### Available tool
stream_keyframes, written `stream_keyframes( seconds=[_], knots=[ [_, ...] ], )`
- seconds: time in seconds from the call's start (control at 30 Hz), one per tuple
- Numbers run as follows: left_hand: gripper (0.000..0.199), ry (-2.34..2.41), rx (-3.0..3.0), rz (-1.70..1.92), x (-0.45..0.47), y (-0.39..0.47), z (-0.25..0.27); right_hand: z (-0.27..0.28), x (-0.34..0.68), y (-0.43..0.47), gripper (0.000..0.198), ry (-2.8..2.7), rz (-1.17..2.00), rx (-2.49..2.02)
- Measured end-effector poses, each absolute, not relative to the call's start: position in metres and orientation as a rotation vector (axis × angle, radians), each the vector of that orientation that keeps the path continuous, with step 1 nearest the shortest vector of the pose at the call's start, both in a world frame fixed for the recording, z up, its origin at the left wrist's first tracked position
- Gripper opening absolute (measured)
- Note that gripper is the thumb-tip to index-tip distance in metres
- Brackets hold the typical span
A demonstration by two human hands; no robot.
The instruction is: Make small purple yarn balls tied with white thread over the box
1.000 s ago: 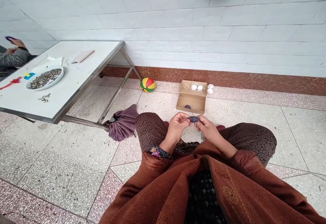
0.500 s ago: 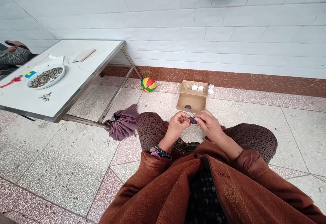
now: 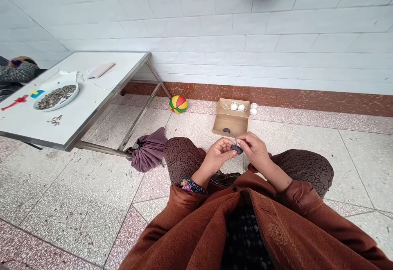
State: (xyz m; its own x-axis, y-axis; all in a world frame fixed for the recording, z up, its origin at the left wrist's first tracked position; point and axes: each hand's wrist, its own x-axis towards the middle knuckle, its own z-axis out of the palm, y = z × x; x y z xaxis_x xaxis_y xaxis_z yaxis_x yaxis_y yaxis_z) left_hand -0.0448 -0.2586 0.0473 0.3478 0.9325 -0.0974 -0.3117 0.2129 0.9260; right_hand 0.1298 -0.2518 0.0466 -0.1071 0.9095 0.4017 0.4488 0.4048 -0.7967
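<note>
A small dark purple-grey ball, seemingly yarn (image 3: 236,149), is pinched between the thumb and fingers of my left hand (image 3: 217,154), over the gap between my knees. Just above it, my right hand (image 3: 254,149) has thumb and fingertips closed on what looks like a thin strand running to the ball. Beyond my hands an open cardboard box (image 3: 219,126) sits on the floor. Inside it lies a similar dark ball (image 3: 226,130), and white balls of string (image 3: 234,106) rest in its raised lid.
More white balls (image 3: 253,108) lie right of the box. Left of it are a striped ball (image 3: 178,104), a purple cloth bundle (image 3: 149,150) and a metal-framed table (image 3: 92,94) bearing a plate of seeds (image 3: 76,94). Another person's sleeve (image 3: 18,72) shows at far left.
The dark ball has turned and shows more of itself in my left fingers. My right fingertips have lifted slightly off it. The view has shifted slightly.
</note>
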Motion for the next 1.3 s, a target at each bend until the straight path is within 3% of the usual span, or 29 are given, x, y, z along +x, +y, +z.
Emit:
stream_keyframes(
  seconds=[0.33, 0.6, 0.83, 1.07, 1.3],
  knots=[
    [0.040, 0.811, 0.762, 1.085, -0.050, -0.259, 0.050, 0.017, 0.124, -0.264, 0.015, -1.929, 0.694, -1.241],
    [0.030, 0.993, 0.923, 1.219, -0.059, -0.254, 0.045, 0.052, 0.124, -0.270, 0.017, -2.224, 0.582, -0.960],
    [0.039, 0.808, 0.870, 1.024, -0.051, -0.246, 0.055, 0.055, 0.130, -0.214, 0.018, -2.028, 0.555, -0.969],
    [0.042, 0.945, 0.790, 1.251, -0.049, -0.215, 0.054, 0.028, 0.121, -0.224, 0.021, -2.017, 0.628, -1.014],
    [0.045, 0.932, 1.000, 1.012, -0.053, -0.212, 0.045, 0.040, 0.132, -0.206, 0.019, -1.951, 0.696, -0.913]
  ],
)
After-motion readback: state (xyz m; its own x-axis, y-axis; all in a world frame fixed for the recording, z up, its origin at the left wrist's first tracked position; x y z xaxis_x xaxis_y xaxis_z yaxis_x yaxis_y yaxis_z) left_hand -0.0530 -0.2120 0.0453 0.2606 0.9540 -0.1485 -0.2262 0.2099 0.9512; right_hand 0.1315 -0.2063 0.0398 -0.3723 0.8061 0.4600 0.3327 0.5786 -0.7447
